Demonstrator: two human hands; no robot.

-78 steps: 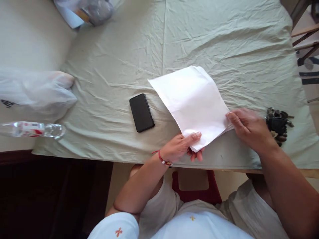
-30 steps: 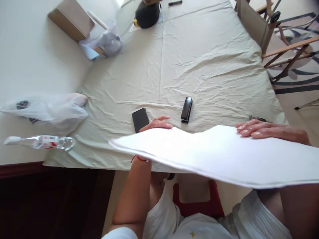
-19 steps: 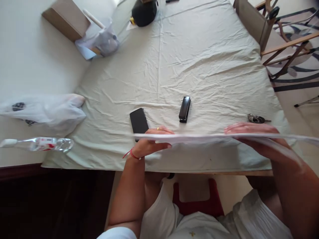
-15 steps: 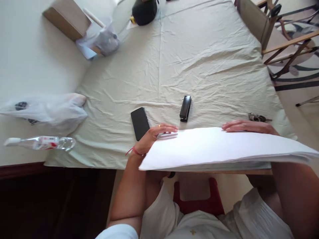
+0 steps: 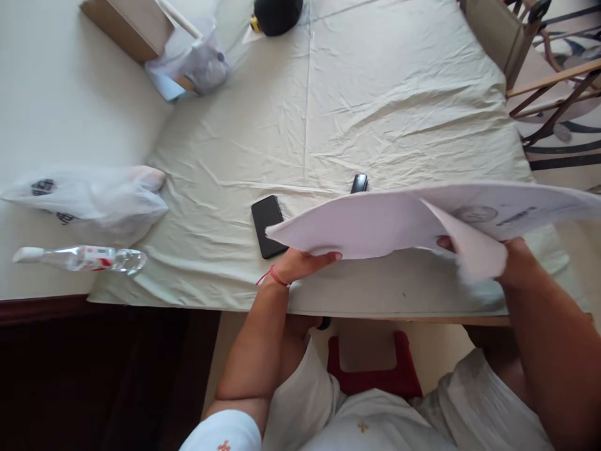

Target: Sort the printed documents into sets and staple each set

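Observation:
Large white sheets of paper (image 5: 366, 222) are tilted up above the table's front edge, their far edge raised. My left hand (image 5: 305, 264) grips their near left edge, thumb on top and fingers hidden underneath. At the right, my right hand (image 5: 511, 257) is closed on the sheets, partly covered by a curled flap of paper; its thumb tip shows past the flap. Faint printing is visible on the right part. Beyond the paper lies a black stapler (image 5: 359, 183), mostly covered by it. A black phone (image 5: 267, 219) rests by the sheets' left corner.
A pale green cloth (image 5: 375, 113) covers the table. On the left are a plastic bottle (image 5: 89, 258) and a white plastic bag (image 5: 103, 200). Farther back stand a cardboard box (image 5: 131, 28), a clear bag (image 5: 201, 69) and a black object (image 5: 278, 14). A folding chair (image 5: 493, 37) is at right.
The sheets have tipped up and away from me, with a flap curling at right. My hands have moved from the far edge to the near edge. The stapler and keys have become covered.

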